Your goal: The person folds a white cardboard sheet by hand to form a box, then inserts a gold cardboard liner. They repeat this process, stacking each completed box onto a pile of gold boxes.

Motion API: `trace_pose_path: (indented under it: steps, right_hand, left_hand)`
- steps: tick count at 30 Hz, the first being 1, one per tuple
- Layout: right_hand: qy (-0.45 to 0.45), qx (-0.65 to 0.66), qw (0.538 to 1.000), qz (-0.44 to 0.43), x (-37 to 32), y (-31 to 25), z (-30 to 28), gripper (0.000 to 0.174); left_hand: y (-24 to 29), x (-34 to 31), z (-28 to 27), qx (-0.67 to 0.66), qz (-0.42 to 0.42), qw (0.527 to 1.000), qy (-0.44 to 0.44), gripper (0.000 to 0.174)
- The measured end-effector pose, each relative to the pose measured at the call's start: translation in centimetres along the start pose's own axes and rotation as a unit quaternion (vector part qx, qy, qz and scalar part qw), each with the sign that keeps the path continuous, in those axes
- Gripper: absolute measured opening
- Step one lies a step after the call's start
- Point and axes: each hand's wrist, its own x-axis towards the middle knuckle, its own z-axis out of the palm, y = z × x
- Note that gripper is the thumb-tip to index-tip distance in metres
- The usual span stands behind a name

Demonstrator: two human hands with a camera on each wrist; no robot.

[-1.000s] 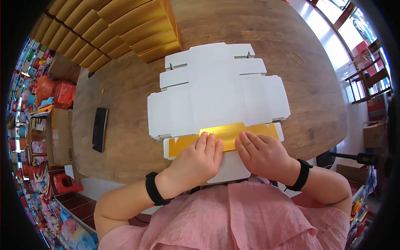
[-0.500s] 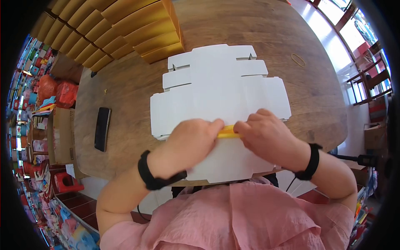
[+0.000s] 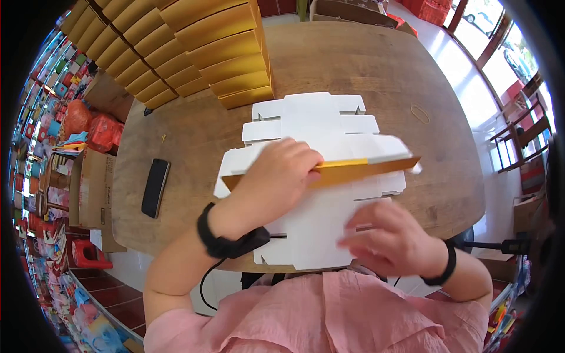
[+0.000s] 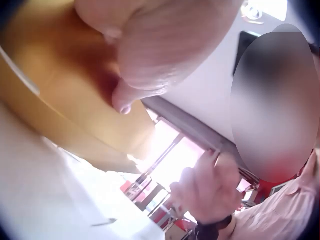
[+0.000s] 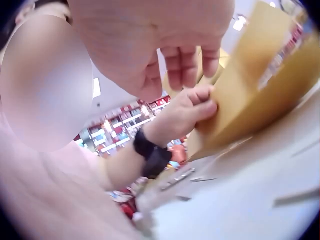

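A flat cardboard box blank (image 3: pixel 329 112), white on its upper face, lies on the table with slotted flaps along its sides. Across its middle a gold-faced panel (image 3: pixel 353 172) stands raised. My left hand (image 3: pixel 282 173) grips this panel near its middle, thumb on the gold face, as the left wrist view shows with the gold panel (image 4: pixel 100 120) close up. Apart from the cardboard, my right hand (image 3: pixel 388 238) is blurred over the near white part (image 3: pixel 321 235), its fingers loosely bent with nothing held. In the right wrist view its fingers (image 5: pixel 187 65) hang in front of the left hand (image 5: pixel 185 115).
Stacked gold boxes (image 3: pixel 229 53) rise at the table's back left. A black phone (image 3: pixel 155 188) lies to the left and a rubber band (image 3: pixel 419 113) to the right on the wooden table (image 3: pixel 435 182). An open carton (image 3: pixel 353 13) stands beyond the far edge.
Both hands pressed on the gold strip, then gripped it with curled fingers. Now the gold panel is raised farther from the body in my left hand, while my right hand has let go and drawn back.
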Motion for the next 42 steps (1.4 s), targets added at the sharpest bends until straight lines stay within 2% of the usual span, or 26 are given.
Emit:
trace_pose_path:
  steps: [1,2,3,4,5,7,9,11,12,13,14,15,16,17,18,20,24,26,27,28,29,30,32,35,37,42]
  right_hand:
    - [-0.069,0.124,0.99,0.014,-1.4,-0.3,-0.1,0.034]
    - [-0.07,0.124,0.99,0.016,-3.2,0.0,0.1,0.034]
    - [-0.081,0.263,0.943,0.189,-5.2,0.9,0.6,0.032]
    - [-0.086,0.387,0.848,0.351,-6.6,1.8,0.5,0.033]
    - [-0.085,0.382,0.851,0.351,-7.4,2.6,-0.3,0.033]
    - [0.039,0.49,0.811,0.317,-8.3,4.8,-2.6,0.043]
    - [0.16,0.588,0.743,0.277,-8.9,6.9,-4.7,0.053]
    - [0.279,0.669,0.65,0.228,-9.4,7.8,-5.2,0.064]
    - [0.28,0.669,0.65,0.229,-9.3,7.6,-4.7,0.064]
    - [0.226,0.517,0.758,0.328,-8.7,7.2,-3.9,0.06]
    - [0.16,0.342,0.829,0.412,-8.1,6.7,-3.0,0.055]
    - [0.161,0.341,0.829,0.413,-7.3,6.0,-1.8,0.055]
    - [0.213,0.46,0.743,0.437,-6.3,5.2,-0.4,0.051]
    - [0.259,0.567,0.639,0.45,-5.7,4.4,0.8,0.047]
    - [0.261,0.569,0.636,0.451,-5.5,3.7,1.9,0.047]
    - [0.211,0.718,0.511,0.423,-5.6,2.5,3.5,0.044]
    - [0.137,0.787,0.425,0.426,-6.9,1.2,4.4,0.044]
    - [-0.061,0.503,0.763,0.401,-7.7,0.6,4.2,0.039]
    - [-0.185,0.338,0.848,0.363,-5.2,-1.4,1.9,0.03]
    - [-0.136,0.24,0.935,0.221,-5.6,-2.0,2.4,0.027]
    - [-0.095,0.108,0.978,0.152,-4.7,-2.8,1.9,0.034]
    - [-0.049,-0.028,0.995,0.079,-3.4,-3.5,1.4,0.041]
    - [-0.016,-0.232,0.97,0.065,-1.3,-2.1,1.3,0.057]
    - [-0.215,-0.208,0.936,0.186,0.6,2.8,1.2,0.057]
    - [-0.227,-0.147,0.917,0.294,2.1,5.6,1.3,0.066]
    - [-0.245,-0.175,0.914,0.271,2.4,8.3,1.8,0.062]
  left_hand:
    - [1.7,0.2,-2.4,0.043,0.016,0.998,0.032,0.02]
    - [3.1,0.2,-4.5,0.084,0.033,0.994,0.062,0.021]
    - [3.6,0.1,-5.8,0.083,0.035,0.994,0.064,0.021]
    - [3.8,-0.1,-6.9,0.067,0.074,0.995,0.022,0.019]
    - [3.9,-0.2,-7.5,0.053,0.112,0.992,-0.018,0.017]
    - [2.9,0.1,-7.9,0.093,0.136,0.985,-0.043,0.014]
    - [1.7,1.1,-8.2,0.17,0.174,0.964,-0.106,0.01]
    - [0.7,2.7,-8.5,0.236,0.206,0.944,-0.1,0.011]
    - [0.3,3.6,-8.7,0.303,0.238,0.918,-0.092,0.013]
    - [0.2,4.5,-8.8,0.371,0.24,0.895,-0.064,0.014]
    - [0.1,5.3,-8.9,0.437,0.241,0.866,-0.035,0.015]
    - [-0.5,5.8,-8.6,0.523,0.235,0.819,0.009,0.028]
    - [0.2,5.5,-8.0,0.523,0.236,0.819,0.009,0.028]
    - [1.7,4.9,-6.7,0.429,0.19,0.883,0.01,0.037]
    - [3.4,3.9,-5.2,0.329,0.141,0.934,0.009,0.047]
    - [6.4,-0.6,-0.3,0.175,0.059,0.975,-0.125,0.063]
    - [5.2,-5.2,4.6,0.213,0.043,0.962,-0.165,0.051]
    - [4.4,-6.3,4.9,0.2,0.002,0.967,-0.155,0.047]
    - [4.4,-6.7,4.6,0.205,0.021,0.968,-0.141,0.043]
    - [4.5,-7.1,4.4,0.209,0.04,0.969,-0.124,0.039]
    - [4.6,-7.0,3.9,0.206,0.035,0.97,-0.126,0.039]
    - [4.7,-6.5,3.4,0.163,0.011,0.968,-0.191,0.035]
    - [3.8,-5.7,2.6,0.119,-0.01,0.96,-0.255,0.03]
    - [1.9,-3.5,1.6,-0.01,-0.093,0.957,-0.275,0.017]
    - [0.0,-2.1,1.7,-0.022,-0.146,0.956,-0.254,0.023]
    - [-1.4,-2.6,3.5,0.085,-0.15,0.964,-0.201,0.023]
